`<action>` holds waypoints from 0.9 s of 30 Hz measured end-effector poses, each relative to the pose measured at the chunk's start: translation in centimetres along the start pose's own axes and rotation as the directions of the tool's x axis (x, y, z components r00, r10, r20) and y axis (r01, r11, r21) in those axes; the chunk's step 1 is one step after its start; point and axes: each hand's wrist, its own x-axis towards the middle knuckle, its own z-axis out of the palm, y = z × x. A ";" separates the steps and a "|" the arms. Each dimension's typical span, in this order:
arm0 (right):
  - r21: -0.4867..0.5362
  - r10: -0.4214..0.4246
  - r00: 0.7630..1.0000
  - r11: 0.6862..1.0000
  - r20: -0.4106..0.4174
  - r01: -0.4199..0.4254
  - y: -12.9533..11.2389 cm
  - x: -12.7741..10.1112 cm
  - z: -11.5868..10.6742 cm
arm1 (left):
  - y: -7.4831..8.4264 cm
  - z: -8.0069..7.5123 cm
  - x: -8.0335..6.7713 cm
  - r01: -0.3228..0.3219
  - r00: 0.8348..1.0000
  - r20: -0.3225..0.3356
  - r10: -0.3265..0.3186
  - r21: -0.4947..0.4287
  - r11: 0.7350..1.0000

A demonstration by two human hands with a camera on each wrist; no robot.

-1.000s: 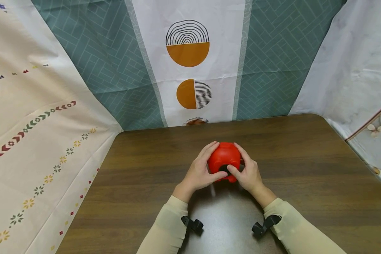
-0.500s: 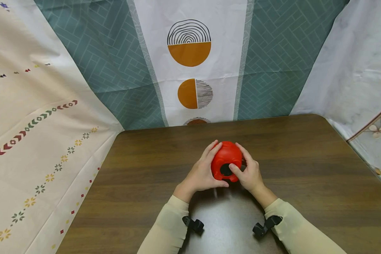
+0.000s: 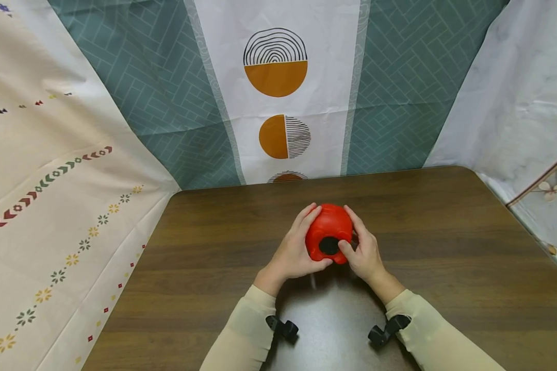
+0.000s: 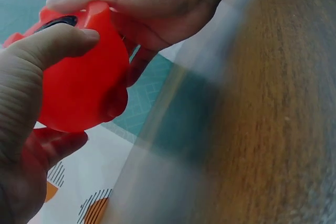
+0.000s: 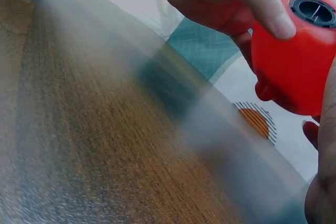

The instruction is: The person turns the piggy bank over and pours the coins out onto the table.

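A round red plastic toy [image 3: 328, 234] with a black plug [image 3: 328, 246] on the side facing me is held just above the brown table [image 3: 445, 232]. My left hand [image 3: 296, 251] grips its left side, thumb under the plug. My right hand [image 3: 362, 247] grips its right side, thumb beside the plug. In the left wrist view the red toy [image 4: 79, 85] fills the upper left between both hands. In the right wrist view the red toy [image 5: 296, 56] shows its black plug [image 5: 315, 10] and a small stubby foot.
Patterned cloths hang behind the table: a teal and white one [image 3: 278, 93] at the back, a beige one [image 3: 51, 180] on the left, a pale one [image 3: 515, 103] on the right. The tabletop [image 3: 213, 288] carries nothing else.
Both hands have turned the red toy slightly, so the black plug shows more fully toward me. The hands stay in about the same spot.
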 end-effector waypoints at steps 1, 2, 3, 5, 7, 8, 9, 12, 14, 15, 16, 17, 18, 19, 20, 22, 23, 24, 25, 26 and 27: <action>0.015 -0.026 1.000 1.000 -0.008 0.026 0.2 0.0 0.1 | -0.1 0.0 0.0 -0.001 1.000 -0.010 0.001 -0.015 1.000; 0.026 -0.052 0.999 0.998 -0.014 0.052 0.3 0.0 0.1 | -0.1 -0.1 0.0 -0.002 1.000 -0.019 0.001 -0.030 1.000; 0.036 -0.076 0.997 0.996 -0.021 0.077 0.9 0.0 0.2 | -0.2 -0.1 0.0 -0.002 1.000 -0.029 0.001 -0.040 0.999; 0.041 -0.111 0.994 0.993 -0.024 0.112 1.9 -0.2 0.5 | -0.3 -0.1 0.0 -0.002 0.999 -0.047 -0.001 -0.056 0.998; 0.026 -0.119 0.993 0.993 -0.008 0.119 3.0 -0.4 0.6 | -0.4 -0.2 0.0 0.001 0.998 -0.057 -0.005 -0.064 0.998; 0.013 -0.118 0.993 0.993 0.003 0.118 3.4 -0.5 0.6 | -0.4 -0.2 0.0 0.004 0.998 -0.061 -0.008 -0.064 0.998; -0.001 -0.110 0.994 0.994 0.015 0.110 3.8 -0.6 0.6 | -0.4 -0.2 0.1 0.010 0.998 -0.064 -0.014 -0.061 0.998; -0.070 -0.093 0.994 0.993 0.054 0.096 4.2 -0.7 0.5 | -0.3 -0.3 0.1 0.031 0.998 -0.057 -0.034 -0.052 0.998; -0.125 -0.097 0.993 0.986 0.074 0.106 4.2 -0.7 0.3 | -0.1 -0.4 0.2 0.047 0.998 -0.046 -0.050 -0.048 0.998; -0.148 -0.100 0.992 0.983 0.081 0.111 4.2 -0.7 0.2 | -0.1 -0.4 0.2 0.056 0.998 -0.039 -0.058 -0.048 0.997; -0.169 -0.109 0.991 0.978 0.083 0.122 4.2 -0.7 0.1 | 0.0 -0.4 0.2 0.062 0.997 -0.031 -0.064 -0.048 0.997; -0.190 -0.117 0.990 0.973 0.083 0.131 4.1 -0.6 0.0 | 0.0 -0.4 0.2 0.067 0.997 -0.023 -0.068 -0.046 0.997; -0.204 -0.121 0.989 0.970 0.081 0.135 4.0 -0.5 0.0 | 0.0 -0.4 0.2 0.071 0.997 -0.018 -0.072 -0.048 0.996; -0.212 -0.126 0.989 0.967 0.076 0.140 4.0 -0.4 -0.1 | 0.0 -0.4 0.3 0.069 0.997 -0.013 -0.070 -0.054 0.996; -0.217 -0.132 0.989 0.965 0.071 0.144 3.9 -0.4 -0.2 | 0.0 -0.4 0.3 0.063 0.998 -0.010 -0.064 -0.061 0.996; -0.224 -0.143 0.988 0.962 0.064 0.154 3.8 -0.2 -0.2 | 0.0 -0.4 0.3 0.054 0.999 -0.007 -0.054 -0.078 0.995; -0.229 -0.147 0.987 0.960 0.065 0.158 3.8 -0.1 -0.3 | 0.0 -0.4 0.3 0.048 0.999 -0.007 -0.049 -0.090 0.995; -0.233 -0.152 0.986 0.959 0.066 0.164 3.8 -0.1 -0.3 | 0.0 -0.5 0.3 0.045 0.999 -0.007 -0.046 -0.102 0.994; -0.239 -0.158 0.985 0.956 0.068 0.170 3.7 0.0 -0.3 | 0.0 -0.5 0.2 0.043 0.999 -0.007 -0.044 -0.114 0.993; -0.244 -0.165 0.984 0.953 0.070 0.177 3.7 0.0 -0.3 | 0.0 -0.5 0.2 0.045 0.999 -0.006 -0.046 -0.128 0.991; -0.249 -0.169 0.983 0.951 0.073 0.182 3.7 0.0 -0.3 | 0.0 -0.5 0.1 0.051 0.999 -0.001 -0.052 -0.145 0.988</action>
